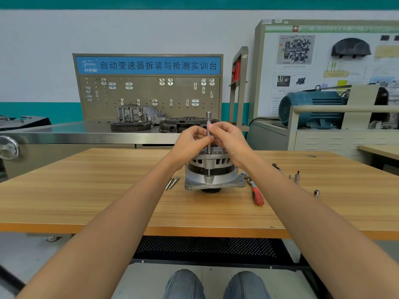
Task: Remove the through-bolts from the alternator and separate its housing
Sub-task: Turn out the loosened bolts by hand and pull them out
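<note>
The alternator (212, 171) stands upright on the wooden worktop (108, 203), pulley end down, directly in front of the person. Both hands meet above its top cover: the left hand (192, 140) and right hand (228, 137) each pinch a slim vertical extension bar (208, 126) whose lower end sits on a bolt head at the housing's rim. Two long through-bolts (172, 183) already lie on the worktop just left of the alternator; a red-handled ratchet (257, 194) lies to its right, with loose sockets (316, 193) farther right. The step appears to be spinning a loosened bolt out by finger. Done well, the bar is kept in line with the bolt, so the socket stays seated, and is turned lightly, without side load that could tip the alternator. Once free, the bolt is best lifted straight up and laid with the others.
</note>
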